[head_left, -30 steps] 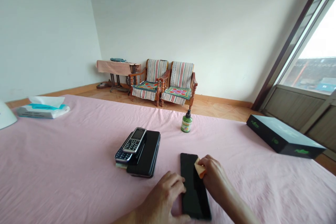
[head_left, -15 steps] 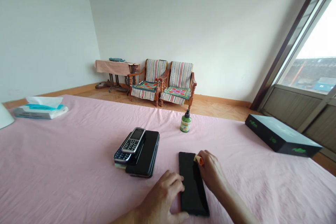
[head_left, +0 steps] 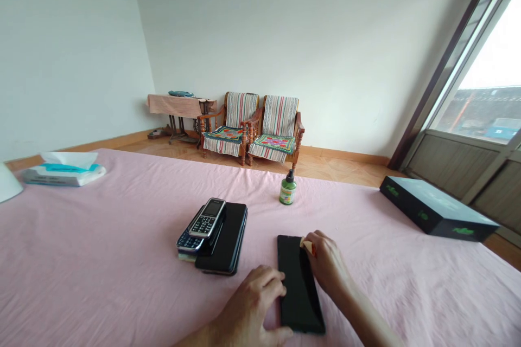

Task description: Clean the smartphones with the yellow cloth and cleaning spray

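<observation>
A black smartphone (head_left: 299,287) lies flat on the pink cloth, screen up. My left hand (head_left: 254,301) steadies it, with fingers against its left edge and the thumb near its lower left corner. Pinched in my right hand (head_left: 325,257) is a small cream-and-orange folded piece (head_left: 308,246), perhaps cloth; its tip touches the upper right edge of the phone. To the left, a keypad phone (head_left: 207,218) and a dark blue keypad phone (head_left: 189,241) rest partly on a black slab-like device or case (head_left: 230,238).
A green pump bottle (head_left: 287,191) stands farther back on the pink cloth (head_left: 122,282). At the far left lies a tissue pack (head_left: 63,173); a black box (head_left: 437,209) occupies the right side. Two wooden chairs (head_left: 272,143) and a cloth-covered stand (head_left: 177,105) are by the wall.
My right hand has shifted very slightly to the left at the phone's upper edge, and the folded piece has tilted a little. My left hand and the phone stay in place.
</observation>
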Demonstrator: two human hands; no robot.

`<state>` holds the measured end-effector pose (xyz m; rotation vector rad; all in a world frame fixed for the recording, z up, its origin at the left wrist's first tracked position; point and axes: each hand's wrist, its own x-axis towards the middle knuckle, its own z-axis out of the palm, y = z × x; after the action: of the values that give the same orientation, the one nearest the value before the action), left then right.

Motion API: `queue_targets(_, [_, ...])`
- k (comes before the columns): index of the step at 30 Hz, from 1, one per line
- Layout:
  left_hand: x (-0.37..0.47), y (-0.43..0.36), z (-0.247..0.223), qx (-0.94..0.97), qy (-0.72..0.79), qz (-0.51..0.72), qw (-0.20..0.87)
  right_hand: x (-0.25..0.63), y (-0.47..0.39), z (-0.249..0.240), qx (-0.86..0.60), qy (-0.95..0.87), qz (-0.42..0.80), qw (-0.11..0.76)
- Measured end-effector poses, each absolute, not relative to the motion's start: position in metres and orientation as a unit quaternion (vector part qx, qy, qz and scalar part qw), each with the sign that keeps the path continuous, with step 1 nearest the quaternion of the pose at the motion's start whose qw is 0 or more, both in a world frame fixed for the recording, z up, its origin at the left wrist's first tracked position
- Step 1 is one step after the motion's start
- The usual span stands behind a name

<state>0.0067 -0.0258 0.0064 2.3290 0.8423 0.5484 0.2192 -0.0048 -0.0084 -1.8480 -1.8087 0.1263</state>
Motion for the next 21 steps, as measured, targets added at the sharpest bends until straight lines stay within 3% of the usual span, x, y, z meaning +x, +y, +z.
queue_targets(5, [0.005, -0.024, 0.007, 0.876, 0.318, 0.202, 0.302, 0.222, -0.016, -0.008, -0.684, -0.687, 0.073, 0.235])
queue_targets(21, [0.005, -0.025, 0.015, 0.871, 0.338, 0.185, 0.303, 0.218, -0.019, -0.003, -0.682, -0.677, 0.095, 0.260])
